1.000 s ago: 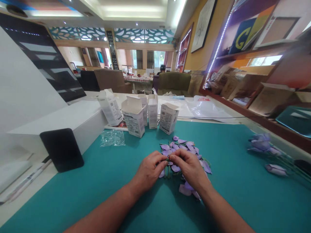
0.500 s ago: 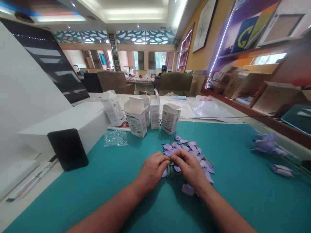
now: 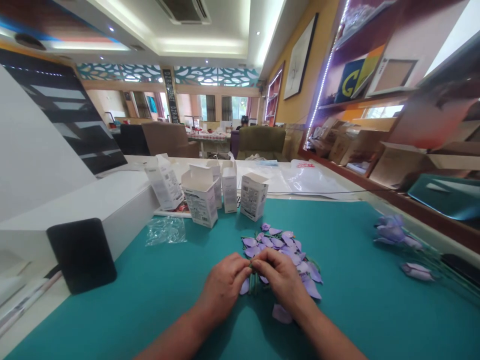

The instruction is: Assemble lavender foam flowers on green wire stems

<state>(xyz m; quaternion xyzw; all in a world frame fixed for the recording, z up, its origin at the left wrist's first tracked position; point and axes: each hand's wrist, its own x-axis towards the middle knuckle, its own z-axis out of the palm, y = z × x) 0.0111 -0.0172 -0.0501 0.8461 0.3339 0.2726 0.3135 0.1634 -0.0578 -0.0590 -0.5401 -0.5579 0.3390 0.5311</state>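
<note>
White cartons (image 3: 200,206) stand beyond petals (image 3: 277,242); left fingers (image 3: 243,273) and right fingers (image 3: 263,268) pinch something green (image 3: 251,265).

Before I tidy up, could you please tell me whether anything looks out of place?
Possibly the crumpled clear plastic on the green mat, near the white cartons: it looks like discarded wrapping.

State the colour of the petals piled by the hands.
The petals are pale purple, best seen in the head view.

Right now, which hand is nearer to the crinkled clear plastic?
The left hand. It is to the right of the clear plastic and closer to the person; the right hand is farther right, by the purple petals.
</note>
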